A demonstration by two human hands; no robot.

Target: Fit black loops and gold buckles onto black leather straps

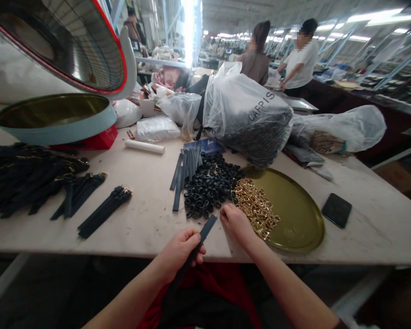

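A dark strap (208, 226) is gripped in my left hand (187, 249) at the table's front edge, its flat end pointing up and right. My right hand (233, 219) is closed, its fingertips beside the heap of small black loops (205, 183); whatever is between them is too small to make out. Gold buckles (255, 205) lie piled on the left side of a round gold tray (297, 210), just right of that hand. Several flat dark strips (178, 183) lie behind and left of the loops.
Bundled straps (104, 212) and a dark strap pile (23, 178) lie left. A blue-rimmed tin (61, 128), white roll (144, 146), large plastic bag (246, 114) and black phone (337, 210) are on the table. Two people stand behind at right, another at back left.
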